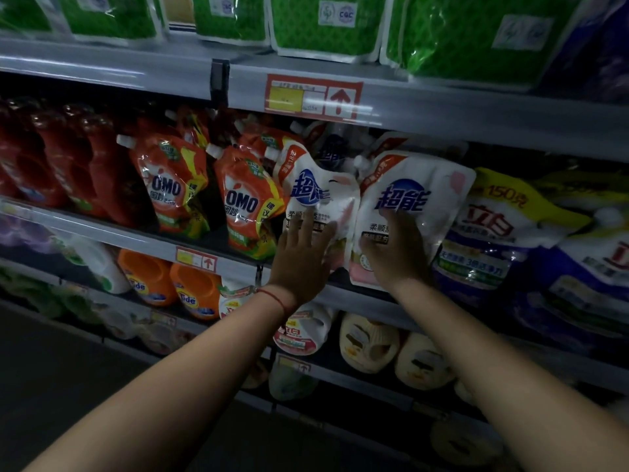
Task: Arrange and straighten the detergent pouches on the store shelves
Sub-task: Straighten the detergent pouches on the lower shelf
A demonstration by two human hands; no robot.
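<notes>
white pouches point(413, 199) — under flat fingers point(308, 233)

My left hand point(303, 257) covers the lower print of one white pouch point(320, 199), and my right hand point(398, 250) hides the lower label of the other white pouch point(415, 199). The green pouches point(326, 25) above are cut off by the top edge. The price tag point(313, 97) is too blurred to read.

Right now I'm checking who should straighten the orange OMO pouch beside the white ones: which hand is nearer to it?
Left. The left hand rests on the white pouch next to the OMO pouch; the right hand is one pouch farther right.
</notes>
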